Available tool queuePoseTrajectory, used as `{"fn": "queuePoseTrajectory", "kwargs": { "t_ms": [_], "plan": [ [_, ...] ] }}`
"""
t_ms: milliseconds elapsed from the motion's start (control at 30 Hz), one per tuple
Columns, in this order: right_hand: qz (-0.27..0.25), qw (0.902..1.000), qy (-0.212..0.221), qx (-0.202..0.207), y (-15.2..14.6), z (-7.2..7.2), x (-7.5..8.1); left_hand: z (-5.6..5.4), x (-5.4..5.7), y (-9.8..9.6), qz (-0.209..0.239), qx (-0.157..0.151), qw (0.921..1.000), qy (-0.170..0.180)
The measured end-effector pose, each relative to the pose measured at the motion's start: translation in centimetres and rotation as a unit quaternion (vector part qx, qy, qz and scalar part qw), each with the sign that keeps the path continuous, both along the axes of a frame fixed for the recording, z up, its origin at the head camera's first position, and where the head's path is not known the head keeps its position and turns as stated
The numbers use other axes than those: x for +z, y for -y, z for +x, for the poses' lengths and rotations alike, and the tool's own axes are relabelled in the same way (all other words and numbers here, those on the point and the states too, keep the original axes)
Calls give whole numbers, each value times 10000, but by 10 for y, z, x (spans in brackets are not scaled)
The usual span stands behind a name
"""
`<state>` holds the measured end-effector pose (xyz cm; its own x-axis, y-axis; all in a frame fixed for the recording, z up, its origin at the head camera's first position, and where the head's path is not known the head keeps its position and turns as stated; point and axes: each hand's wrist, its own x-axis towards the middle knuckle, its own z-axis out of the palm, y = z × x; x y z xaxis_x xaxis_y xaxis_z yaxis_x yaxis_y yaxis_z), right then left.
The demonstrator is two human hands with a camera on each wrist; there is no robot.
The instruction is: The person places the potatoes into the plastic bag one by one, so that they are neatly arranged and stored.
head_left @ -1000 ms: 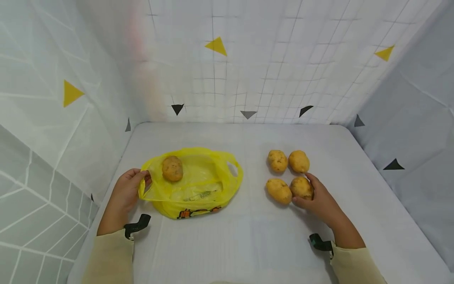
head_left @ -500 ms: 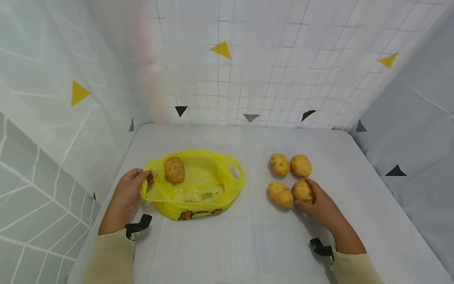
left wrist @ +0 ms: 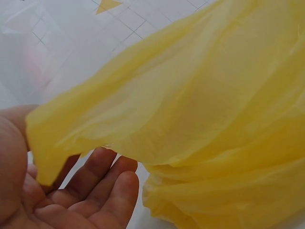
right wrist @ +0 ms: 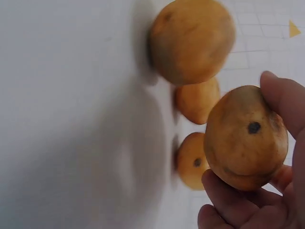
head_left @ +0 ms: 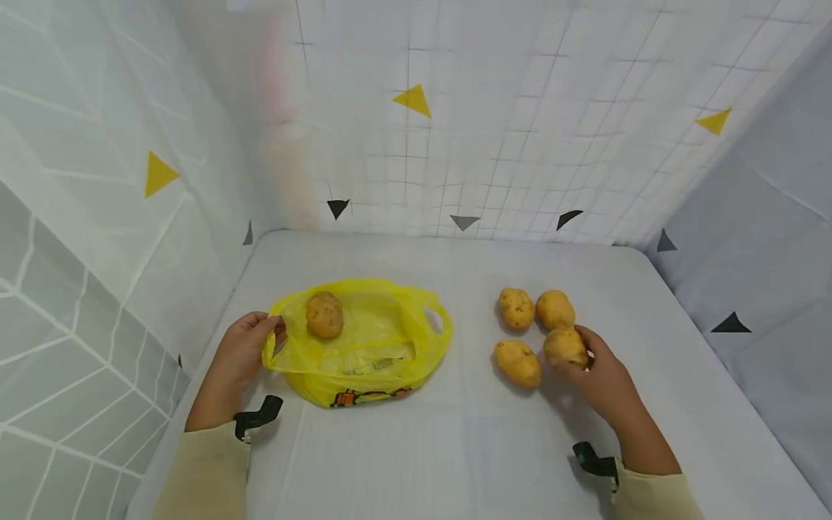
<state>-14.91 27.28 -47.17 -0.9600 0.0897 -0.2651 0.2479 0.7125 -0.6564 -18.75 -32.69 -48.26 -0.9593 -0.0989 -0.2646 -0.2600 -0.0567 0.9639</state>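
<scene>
A thin yellow plastic bag (head_left: 364, 375) lies on the left of the table with its mouth spread. My left hand (head_left: 243, 350) pinches the bag's left edge; in the left wrist view the plastic (left wrist: 157, 109) stretches away from the thumb, the other fingers (left wrist: 121, 195) loosely bent below. One potato (head_left: 324, 315) rests inside the bag near that hand. On the right, my right hand (head_left: 601, 379) grips a potato (right wrist: 248, 138) between thumb and fingers, lifted off the table in the right wrist view. Beside it lie three more potatoes, one nearer the front (head_left: 518, 364) and two behind (head_left: 516, 309).
The white table (head_left: 403, 462) is bounded by a gridded cloth wall (head_left: 520, 130) at the back and side walls left and right. A black camera mount (head_left: 258, 415) sits at the left wrist, another mount (head_left: 593, 459) at the right.
My right hand has lifted its potato off the table, slightly away from the front-left one. My left hand keeps its hold on the bag's edge. The head view has shifted a little.
</scene>
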Motion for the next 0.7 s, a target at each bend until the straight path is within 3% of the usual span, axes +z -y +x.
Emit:
{"fn": "queuePoseTrajectory", "kwargs": {
  "t_ms": [267, 700],
  "plan": [
    [-403, 9972, -615, -119, 15, -7, 18, 0, 1, -1, -186, -81, 9998, -12],
    [-1094, 9888, -979, 266, 49, -26, 28, 0, -3, 1, -169, -83, 9998, -41]
  ]
}}
